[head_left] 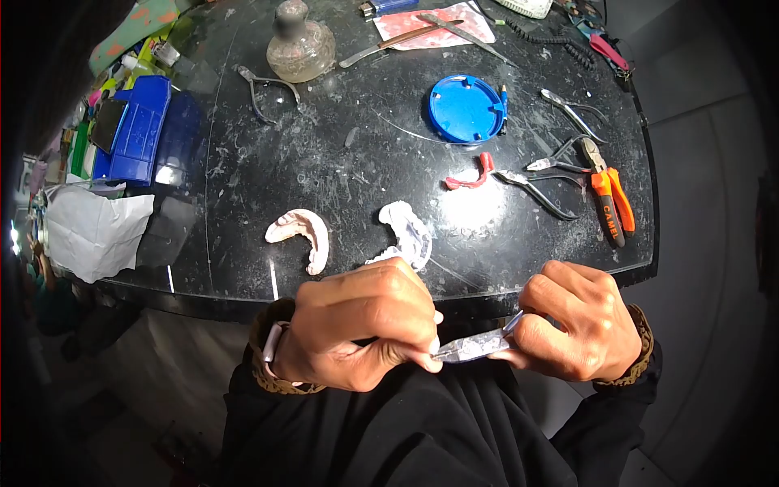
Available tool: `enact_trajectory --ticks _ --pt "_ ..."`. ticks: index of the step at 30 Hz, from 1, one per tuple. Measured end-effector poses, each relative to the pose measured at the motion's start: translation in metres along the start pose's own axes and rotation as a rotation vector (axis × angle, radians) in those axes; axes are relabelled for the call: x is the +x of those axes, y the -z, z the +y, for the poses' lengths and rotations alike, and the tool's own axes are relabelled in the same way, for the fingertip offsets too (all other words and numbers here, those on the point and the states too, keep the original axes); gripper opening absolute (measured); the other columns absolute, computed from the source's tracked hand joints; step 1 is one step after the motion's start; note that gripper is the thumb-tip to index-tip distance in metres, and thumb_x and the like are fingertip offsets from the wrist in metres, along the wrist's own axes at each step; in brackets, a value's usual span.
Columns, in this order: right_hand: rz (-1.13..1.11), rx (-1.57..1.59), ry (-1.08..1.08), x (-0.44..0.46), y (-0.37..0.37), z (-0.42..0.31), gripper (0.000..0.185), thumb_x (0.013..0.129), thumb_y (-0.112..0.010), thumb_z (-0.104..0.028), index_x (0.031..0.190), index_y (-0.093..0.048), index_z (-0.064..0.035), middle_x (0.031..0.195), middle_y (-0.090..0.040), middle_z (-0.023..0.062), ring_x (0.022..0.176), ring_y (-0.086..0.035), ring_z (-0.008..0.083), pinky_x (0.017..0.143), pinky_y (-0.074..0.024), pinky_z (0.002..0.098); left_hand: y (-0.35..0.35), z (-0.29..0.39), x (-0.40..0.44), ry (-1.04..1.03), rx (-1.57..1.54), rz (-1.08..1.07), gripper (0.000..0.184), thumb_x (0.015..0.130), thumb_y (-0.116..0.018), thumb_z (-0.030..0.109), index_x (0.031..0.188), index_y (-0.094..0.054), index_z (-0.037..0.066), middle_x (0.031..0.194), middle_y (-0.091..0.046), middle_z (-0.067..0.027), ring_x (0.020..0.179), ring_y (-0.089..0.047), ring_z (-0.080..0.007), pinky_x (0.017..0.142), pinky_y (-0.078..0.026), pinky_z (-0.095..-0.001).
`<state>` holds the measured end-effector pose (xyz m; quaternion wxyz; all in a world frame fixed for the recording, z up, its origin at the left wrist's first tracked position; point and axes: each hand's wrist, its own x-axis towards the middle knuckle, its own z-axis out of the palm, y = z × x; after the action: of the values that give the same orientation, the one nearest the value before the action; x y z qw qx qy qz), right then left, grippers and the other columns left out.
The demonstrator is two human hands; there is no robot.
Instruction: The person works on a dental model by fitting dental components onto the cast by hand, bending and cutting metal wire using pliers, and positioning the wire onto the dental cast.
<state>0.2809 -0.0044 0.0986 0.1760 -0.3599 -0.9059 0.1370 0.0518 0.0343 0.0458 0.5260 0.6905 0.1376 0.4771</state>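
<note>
My right hand is closed around a pair of metal pliers, whose jaws point left over my lap, just off the table's front edge. The fingers of my left hand are pinched together right at the tip of those jaws. Whatever small piece sits between them is too hidden to name. Just beyond my left hand lies a whitish dental cast, partly covered by the knuckles. A pinkish, horseshoe-shaped dental cast rests on the table to its left.
On the dark table lie a red wax arch, a blue round lid, several pliers and orange-handled cutters. Farther back are a glass burner and knives. A blue box and crumpled paper lie left.
</note>
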Motion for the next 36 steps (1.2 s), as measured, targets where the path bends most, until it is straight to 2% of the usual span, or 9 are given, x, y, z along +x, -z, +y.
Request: enact_trajectory --ticks 6,14,17,21,24,28,29,31,36 --pt "0.000 0.024 -0.014 0.000 0.001 -0.002 0.023 0.070 -0.070 -0.026 0.071 -0.053 -0.0118 0.066 -0.040 0.0010 0.052 -0.043 0.0127 0.043 -0.0386 0.0258 0.003 0.000 0.002 -0.006 -0.020 -0.010 0.016 0.071 -0.075 -0.006 0.071 -0.061 0.002 0.073 -0.056 -0.0077 0.063 -0.059 -0.0203 0.058 -0.057 -0.0304" --pt "-0.045 0.180 -0.068 -0.004 -0.004 -0.002 0.024 0.074 -0.071 -0.028 0.072 -0.055 -0.0109 0.072 -0.047 0.0021 0.059 -0.050 0.0154 0.050 -0.0418 0.0286 0.029 0.005 0.013 -0.084 0.097 -0.310 0.006 0.076 -0.069 -0.002 0.075 -0.069 0.004 0.084 -0.056 -0.0106 0.075 -0.063 -0.0250 0.061 -0.054 -0.0289" --pt "-0.053 0.070 -0.147 -0.004 0.000 0.000 0.024 0.072 -0.073 -0.026 0.073 -0.056 -0.0094 0.077 -0.051 0.0044 0.066 -0.051 0.0188 0.059 -0.0409 0.0325 0.030 0.006 0.006 0.012 0.174 -0.221 0.007 0.079 -0.068 0.002 0.073 -0.068 0.006 0.088 -0.053 -0.0097 0.076 -0.063 -0.0255 0.063 -0.053 -0.0293" --pt "-0.074 -0.234 -0.517 -0.023 -0.015 0.012 0.018 0.073 -0.069 -0.011 0.085 -0.056 -0.0061 0.095 -0.052 0.0104 0.086 -0.050 0.0271 0.075 -0.0384 0.0387 0.037 0.002 0.005 -0.061 0.346 -0.205 0.007 0.073 -0.075 0.016 0.071 -0.069 0.016 0.088 -0.053 -0.0054 0.081 -0.062 -0.0235 0.064 -0.045 -0.0298" --pt "0.007 -0.240 -0.623 -0.043 -0.035 0.030 0.022 0.070 -0.069 -0.003 0.090 -0.057 -0.0030 0.102 -0.054 0.0107 0.094 -0.052 0.0298 0.081 -0.0397 0.0405 0.039 -0.001 0.006 -0.114 0.426 -0.192 0.009 0.069 -0.078 0.021 0.073 -0.070 0.022 0.088 -0.052 -0.0026 0.086 -0.060 -0.0224 0.066 -0.042 -0.0306" --pt "0.403 -0.020 -0.552 -0.030 -0.040 0.011 0.036 0.066 -0.077 -0.003 0.099 -0.063 -0.0015 0.107 -0.063 0.0136 0.098 -0.060 0.0317 0.088 -0.0467 0.0422 0.036 -0.002 0.009 -0.123 0.481 -0.209 0.011 0.067 -0.078 0.023 0.075 -0.071 0.025 0.089 -0.052 -0.0010 0.090 -0.059 -0.0217 0.070 -0.041 -0.0316" --pt "0.482 0.204 -0.339 -0.024 -0.039 0.004 0.035 0.068 -0.079 -0.004 0.099 -0.064 0.0002 0.104 -0.066 0.0165 0.094 -0.064 0.0318 0.087 -0.0491 0.0443 0.033 -0.003 0.010 -0.118 0.496 -0.220 0.011 0.068 -0.078 0.023 0.076 -0.071 0.026 0.089 -0.052 -0.0010 0.091 -0.058 -0.0216 0.070 -0.041 -0.0315" --pt "0.490 0.541 -0.092 -0.010 -0.052 -0.010 0.042 0.067 -0.083 -0.005 0.103 -0.062 0.0012 0.104 -0.066 0.0212 0.096 -0.067 0.0327 0.082 -0.0550 0.0423 0.027 -0.002 0.012 -0.108 0.532 -0.241 0.011 0.068 -0.078 0.024 0.076 -0.072 0.026 0.090 -0.052 -0.0009 0.093 -0.057 -0.0215 0.072 -0.042 -0.0313" --pt "0.535 0.647 0.027 0.006 -0.067 -0.011 0.038 0.065 -0.082 0.002 0.098 -0.064 0.0040 0.089 -0.069 0.0206 0.085 -0.070 0.0300 0.074 -0.0595 0.0393 0.024 0.002 0.007 -0.106 0.489 -0.174 0.017 0.065 -0.073 0.012 0.081 -0.072 0.016 0.094 -0.057 -0.0042 0.094 -0.057 -0.0225 0.079 -0.047 -0.0322"
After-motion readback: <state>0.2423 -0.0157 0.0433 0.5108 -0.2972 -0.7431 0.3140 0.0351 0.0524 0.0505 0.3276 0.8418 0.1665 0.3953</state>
